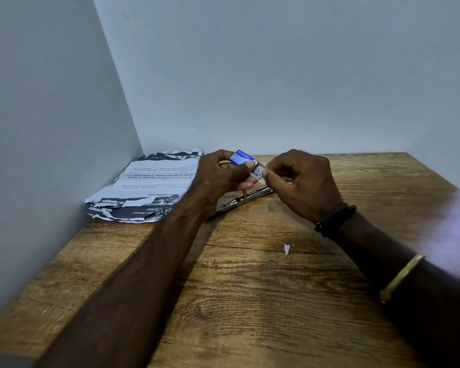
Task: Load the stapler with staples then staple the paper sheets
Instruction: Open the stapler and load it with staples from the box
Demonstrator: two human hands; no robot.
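Note:
My left hand (pixel 223 173) holds a small blue staple box (pixel 242 157) above the wooden table (pixel 250 288). The box's inner tray (pixel 258 172) is slid partly out to the right, with silvery staples showing in it. My right hand (pixel 300 181) pinches at the tray's open end with thumb and forefinger. Below both hands the stapler (pixel 246 199) lies opened flat on the table, its metal channel facing up, partly hidden by my left wrist. A crumpled stack of printed paper sheets (pixel 146 187) rests in the back left corner against the wall.
Grey walls (pixel 276 75) close the table at the back and left. A small white paper scrap (pixel 286 249) and a tiny loose metal piece (pixel 270 207) lie on the wood near the middle. My right wrist wears a dark beaded bracelet and a gold bangle.

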